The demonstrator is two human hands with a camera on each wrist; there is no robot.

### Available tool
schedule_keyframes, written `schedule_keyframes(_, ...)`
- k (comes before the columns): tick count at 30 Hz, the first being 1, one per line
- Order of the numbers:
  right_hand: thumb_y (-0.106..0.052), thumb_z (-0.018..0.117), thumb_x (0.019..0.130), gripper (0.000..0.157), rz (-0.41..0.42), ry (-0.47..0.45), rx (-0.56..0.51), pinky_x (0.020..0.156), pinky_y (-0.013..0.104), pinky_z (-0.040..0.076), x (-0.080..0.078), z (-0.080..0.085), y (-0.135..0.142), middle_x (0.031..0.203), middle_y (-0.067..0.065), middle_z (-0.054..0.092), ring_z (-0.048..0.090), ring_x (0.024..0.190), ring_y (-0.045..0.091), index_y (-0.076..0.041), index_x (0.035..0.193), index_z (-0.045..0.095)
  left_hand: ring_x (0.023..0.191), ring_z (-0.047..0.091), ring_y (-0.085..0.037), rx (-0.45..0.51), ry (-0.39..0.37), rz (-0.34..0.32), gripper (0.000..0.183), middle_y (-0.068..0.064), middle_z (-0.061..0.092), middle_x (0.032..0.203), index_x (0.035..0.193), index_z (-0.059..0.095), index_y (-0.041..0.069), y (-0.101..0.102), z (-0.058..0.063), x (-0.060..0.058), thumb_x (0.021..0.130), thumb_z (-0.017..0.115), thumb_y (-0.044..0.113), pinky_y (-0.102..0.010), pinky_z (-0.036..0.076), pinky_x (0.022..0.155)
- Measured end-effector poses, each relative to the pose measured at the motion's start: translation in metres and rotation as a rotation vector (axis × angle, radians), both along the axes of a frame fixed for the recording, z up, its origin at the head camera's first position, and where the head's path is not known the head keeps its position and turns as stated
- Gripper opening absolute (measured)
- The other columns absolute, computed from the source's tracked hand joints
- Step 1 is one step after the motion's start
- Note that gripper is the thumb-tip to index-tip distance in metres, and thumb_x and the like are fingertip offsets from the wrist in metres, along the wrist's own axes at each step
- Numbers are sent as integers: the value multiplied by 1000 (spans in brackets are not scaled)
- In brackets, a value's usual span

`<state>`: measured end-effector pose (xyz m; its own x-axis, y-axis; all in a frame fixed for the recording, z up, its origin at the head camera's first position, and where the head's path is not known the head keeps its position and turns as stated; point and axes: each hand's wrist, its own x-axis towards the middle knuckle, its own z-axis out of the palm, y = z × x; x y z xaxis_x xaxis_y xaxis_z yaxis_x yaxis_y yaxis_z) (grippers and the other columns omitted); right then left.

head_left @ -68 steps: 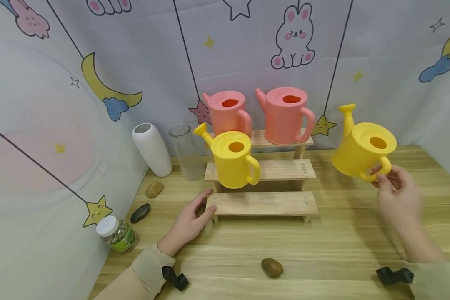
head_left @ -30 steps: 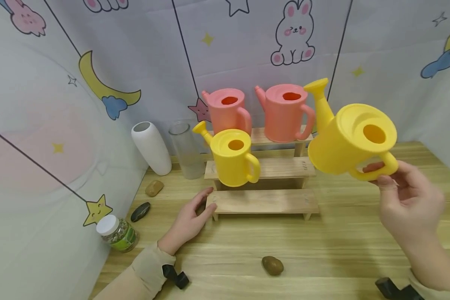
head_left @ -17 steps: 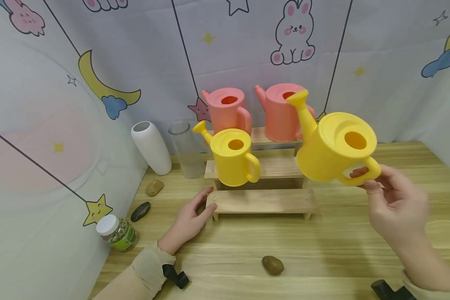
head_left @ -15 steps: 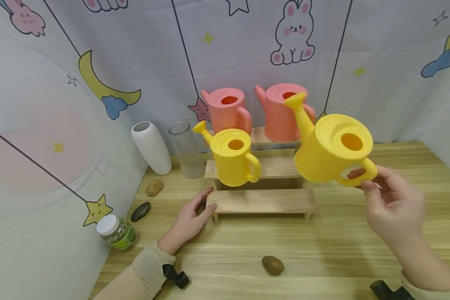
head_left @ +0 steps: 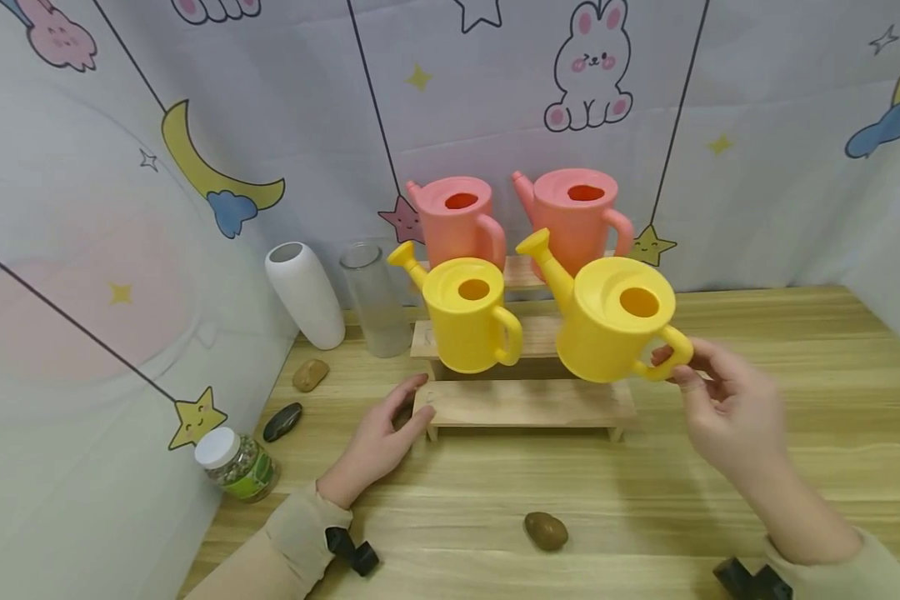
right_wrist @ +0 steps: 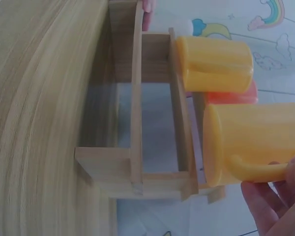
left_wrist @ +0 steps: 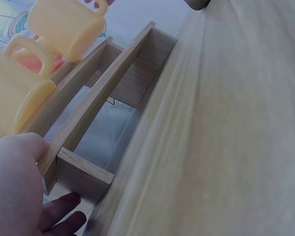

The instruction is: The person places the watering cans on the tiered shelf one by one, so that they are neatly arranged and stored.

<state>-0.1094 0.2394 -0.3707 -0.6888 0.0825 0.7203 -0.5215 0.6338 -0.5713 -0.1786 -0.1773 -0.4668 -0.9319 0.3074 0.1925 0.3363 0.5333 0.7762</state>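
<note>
My right hand pinches the handle of a yellow watering can between thumb and fingers. This can is slightly tilted, over the right part of the middle step of a three-step wooden stand; the right wrist view shows a small gap under its base. A second yellow watering can stands on the left of the middle step. Two pink watering cans, one left and one right, occupy the top step, partly hidden by the yellow ones. My left hand holds the left end of the lowest step, thumb in front.
Left of the stand are a white vase and a clear glass vase. Nearer lie a tan stone, a black stone and a white-lidded jar. A brown stone lies in front. A printed curtain hangs behind.
My right hand has carried the yellow watering can leftward from the right side, raising it and then lowering it over the middle step. The left hand has stayed at the stand's end.
</note>
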Motion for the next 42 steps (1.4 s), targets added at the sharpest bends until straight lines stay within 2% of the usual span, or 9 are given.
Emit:
schedule_keyframes(9, 8, 68, 92, 22, -1, -36, 16, 72, 0, 49, -15, 2, -11, 95, 5, 74, 61, 92, -20, 0, 111, 73, 138, 57, -21, -4, 5, 8, 55, 8, 52, 155, 152, 46, 34, -1, 1, 1, 101, 60, 50, -49, 45, 115)
schedule_keyframes(19, 4, 68, 93, 18, -27, -68, 27, 72, -2, 48, -23, 3, -18, 96, 8, 76, 57, 92, -24, -1, 110, 72, 138, 57, -17, -1, -2, 5, 54, 9, 52, 154, 151, 46, 36, -1, 1, 0, 101, 60, 51, -49, 44, 116)
schedule_keyframes(23, 0, 68, 95, 17, -30, -92, 38, 72, -2, 47, -23, 4, -19, 98, 7, 76, 59, 93, -20, -3, 111, 72, 139, 56, -18, 5, -7, 3, 54, 8, 52, 155, 151, 46, 36, -1, 1, 0, 101, 60, 51, -49, 44, 116)
schedule_keyframes(27, -7, 66, 99, 18, -8, -132, 48, 77, -3, 46, -22, 6, -22, 102, 7, 75, 58, 96, -18, -4, 116, 71, 140, 55, -19, 8, -16, 6, 54, 8, 51, 155, 151, 46, 36, -2, 0, 1, 101, 60, 51, -49, 44, 116)
schedule_keyframes(31, -7, 66, 99, 22, 18, -145, 49, 82, -3, 45, -22, 6, -23, 105, 10, 75, 55, 99, -22, -2, 120, 68, 140, 55, -19, 5, -16, 7, 54, 9, 51, 155, 151, 46, 36, -2, 0, 1, 101, 60, 51, -49, 44, 116)
schedule_keyframes(42, -7, 66, 99, 26, 24, -144, 38, 82, -3, 45, -20, 6, -21, 106, 12, 75, 55, 99, -22, -1, 123, 67, 139, 56, -19, -12, -12, 1, 54, 9, 51, 155, 152, 45, 37, 1, 1, 1, 101, 59, 51, -48, 45, 115)
